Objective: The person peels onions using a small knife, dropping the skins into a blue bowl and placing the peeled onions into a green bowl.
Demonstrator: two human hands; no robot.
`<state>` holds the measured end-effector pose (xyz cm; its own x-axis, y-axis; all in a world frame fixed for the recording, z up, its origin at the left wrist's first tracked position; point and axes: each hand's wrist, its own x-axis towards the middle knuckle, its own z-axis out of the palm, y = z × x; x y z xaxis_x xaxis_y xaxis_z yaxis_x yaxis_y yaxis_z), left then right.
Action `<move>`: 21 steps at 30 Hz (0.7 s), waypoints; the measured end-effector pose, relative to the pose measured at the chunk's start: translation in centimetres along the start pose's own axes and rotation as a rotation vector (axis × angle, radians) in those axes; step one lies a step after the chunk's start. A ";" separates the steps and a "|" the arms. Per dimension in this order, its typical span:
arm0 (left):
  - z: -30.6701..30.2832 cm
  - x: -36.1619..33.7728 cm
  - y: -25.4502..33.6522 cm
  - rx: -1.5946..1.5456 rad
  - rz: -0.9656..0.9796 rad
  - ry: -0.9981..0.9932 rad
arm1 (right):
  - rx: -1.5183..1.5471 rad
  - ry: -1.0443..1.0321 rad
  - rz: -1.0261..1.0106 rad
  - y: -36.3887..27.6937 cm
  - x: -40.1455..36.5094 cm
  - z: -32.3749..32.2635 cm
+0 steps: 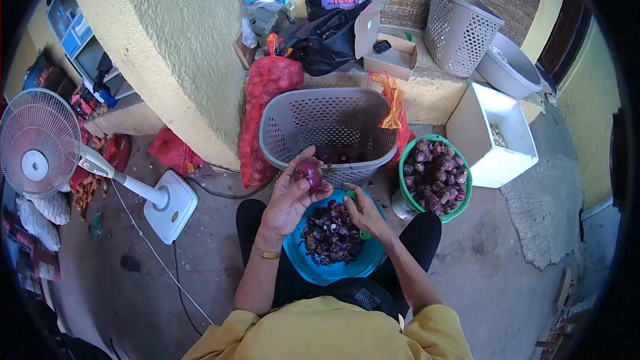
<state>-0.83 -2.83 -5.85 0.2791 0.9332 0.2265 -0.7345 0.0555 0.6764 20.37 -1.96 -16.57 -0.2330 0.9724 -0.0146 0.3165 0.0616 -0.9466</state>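
My left hand (pixel 287 200), with a watch (pixel 267 253) on its wrist, is raised with its fingers closed around a red onion (pixel 309 173). My right hand (pixel 365 213) grips a green-handled tool (pixel 350 195) just to the right of the onion; its blade is hidden, so its kind does not show. Below both hands a blue basin (pixel 300 268) sits between my knees, holding onions (pixel 333 233), loose skins and trimmings. Beyond the hands stands a grey laundry basket (pixel 327 103) with several red onions at its bottom.
To the right, a green-rimmed basket (pixel 460 210) is heaped with onions. A white box (pixel 497 167) stands beyond it. Red mesh sacks (pixel 267 93) lean at the basket's left. A fan (pixel 160 197) and its cords are on the left floor. A cardboard box (pixel 393 60) rests on the ledge.
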 end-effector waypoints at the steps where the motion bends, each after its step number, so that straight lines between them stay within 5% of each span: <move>1: 0.4 -0.1 0.3 0.047 -0.016 0.000 | 0.084 -0.003 -0.029 -0.7 -0.1 -0.2; 12: 1.8 -0.6 1.6 0.142 -0.036 -0.004 | 0.041 0.048 -0.157 -5.9 -0.6 -1.6; 18: 1.5 -0.6 1.1 0.147 -0.015 -0.020 | 0.340 0.103 -0.099 -8.1 -0.5 -1.8; 20: 2.0 -0.7 1.1 0.158 -0.003 0.044 | 0.087 0.217 -0.442 -8.0 -0.1 -1.7; 21: 1.9 -0.7 1.0 0.157 -0.003 0.045 | 0.086 0.217 -0.441 -8.9 -0.2 -1.9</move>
<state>-0.57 -4.11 -4.00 0.2508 0.9481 0.1954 -0.6268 0.0052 0.7792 19.33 -2.33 -7.59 -0.1282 0.8827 0.4521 0.1512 0.4679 -0.8707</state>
